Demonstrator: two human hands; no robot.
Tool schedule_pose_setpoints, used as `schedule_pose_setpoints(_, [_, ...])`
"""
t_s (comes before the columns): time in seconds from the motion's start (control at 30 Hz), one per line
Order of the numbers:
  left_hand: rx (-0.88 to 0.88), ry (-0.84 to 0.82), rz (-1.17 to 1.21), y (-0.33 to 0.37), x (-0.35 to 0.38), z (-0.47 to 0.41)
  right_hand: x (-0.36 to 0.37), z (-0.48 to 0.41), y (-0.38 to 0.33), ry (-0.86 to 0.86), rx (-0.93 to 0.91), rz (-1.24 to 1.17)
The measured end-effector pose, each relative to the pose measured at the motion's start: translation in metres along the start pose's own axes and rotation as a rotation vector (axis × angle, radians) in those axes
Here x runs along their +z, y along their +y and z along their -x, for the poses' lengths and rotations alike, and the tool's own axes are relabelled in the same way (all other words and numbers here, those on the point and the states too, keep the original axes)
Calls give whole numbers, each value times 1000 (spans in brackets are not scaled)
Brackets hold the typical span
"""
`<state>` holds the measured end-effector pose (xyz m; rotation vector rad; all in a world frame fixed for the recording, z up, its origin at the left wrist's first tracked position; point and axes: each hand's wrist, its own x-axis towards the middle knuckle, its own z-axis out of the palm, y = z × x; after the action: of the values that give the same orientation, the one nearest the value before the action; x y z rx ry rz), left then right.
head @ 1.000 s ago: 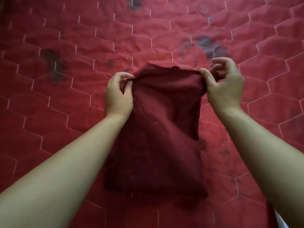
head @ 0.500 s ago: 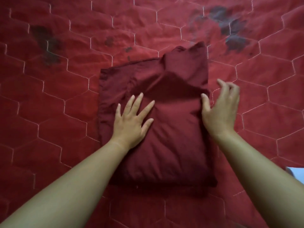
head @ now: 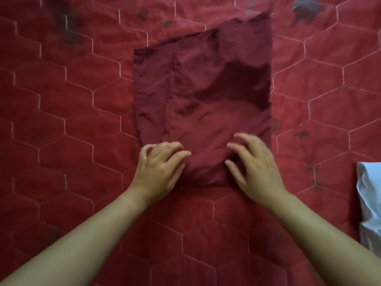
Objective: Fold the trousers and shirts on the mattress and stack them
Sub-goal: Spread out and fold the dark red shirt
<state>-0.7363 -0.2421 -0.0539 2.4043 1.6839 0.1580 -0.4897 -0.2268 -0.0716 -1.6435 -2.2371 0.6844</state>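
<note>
A dark red garment (head: pixel 206 96) lies folded into a tall rectangle on the red quilted mattress (head: pixel 61 120). Its top layer is creased, and a narrower strip shows along its left side. My left hand (head: pixel 160 164) rests on the garment's near left corner with its fingers loosely bent. At the near right corner my right hand (head: pixel 253 164) touches the cloth, fingers spread and bent. Both hands are blurred by motion. Neither plainly pinches the fabric.
A pale blue-white piece of cloth (head: pixel 369 203) lies at the right edge of the view, apart from the red garment. Dark stains (head: pixel 305 11) mark the mattress cover at the far right and far left.
The garment was held up by its top corners, then laid flat. Both hands have since slid from its middle down to its near edge.
</note>
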Motion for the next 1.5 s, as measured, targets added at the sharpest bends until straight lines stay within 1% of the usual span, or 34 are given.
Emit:
schedule_pose_setpoints(0.07, [12, -118, 13, 6, 1, 12, 2, 18, -5, -100, -75, -6])
schedule_pose_setpoints(0.13, [-41, -265, 18, 7, 4, 18, 2, 28, -3, -186, -86, 34])
schedule_pose_setpoints(0.17, [-65, -300, 21, 6, 6, 19, 2, 29, -1, -194, -83, 44])
schedule_pose_setpoints(0.23, [-79, -273, 44, 5, 10, 20, 2, 28, 3, -146, -70, 29])
schedule_pose_setpoints(0.33, [-130, -120, 102, 7, 9, 18, -4, 24, -1, -38, -31, -4])
schedule_pose_setpoints(0.4, [-133, -70, 123, 15, 1, 20, -12, 30, -8, -20, 10, -18])
schedule_pose_setpoints(0.47, [-80, -66, 185, 25, -13, 33, -26, 46, -16, -31, 17, -33])
schedule_pose_setpoints(0.57, [-42, -112, 338, 47, -52, 65, -61, 75, -29, -98, -56, -52])
schedule_pose_setpoints(0.67, [-64, -151, 411, 55, -87, 72, -95, 76, -38, -157, -52, -71])
schedule_pose_setpoints(0.77, [-135, -112, 415, 42, -105, 45, -113, 39, -42, -109, -53, -37])
schedule_pose_setpoints(0.83, [-228, -54, 410, 27, -103, 15, -109, 2, -37, -46, -34, -8])
schedule_pose_setpoints(0.9, [-380, -9, 344, 12, -86, -10, -93, -30, -26, 16, 40, 34])
schedule_pose_setpoints(0.97, [-655, 16, 285, 4, -60, -18, -70, -42, -16, 93, 191, 63])
schedule_pose_setpoints(1.03, [-926, 10, 319, 9, -33, -10, -46, -33, -15, 138, 394, -6])
schedule_pose_setpoints(1.1, [-1105, -31, 363, 22, -7, 4, -20, -12, -16, 128, 556, -79])
schedule_pose_setpoints(1.17, [-1202, -30, 405, 34, 9, 11, -2, 7, -16, 117, 637, -85])
schedule_pose_setpoints(1.23, [-1218, -8, 391, 43, 19, 12, 7, 20, -16, 136, 641, -62])
schedule_pose_setpoints(1.33, [-1124, 45, 340, 58, 29, 9, 15, 26, -17, 175, 591, -106])
schedule_pose_setpoints(1.4, [-1042, 79, 419, 68, 34, 6, 18, 27, -20, 185, 568, -180])
schedule_pose_setpoints(1.5, [-932, 79, 534, 79, 39, 4, 23, 32, -24, 177, 588, -267])
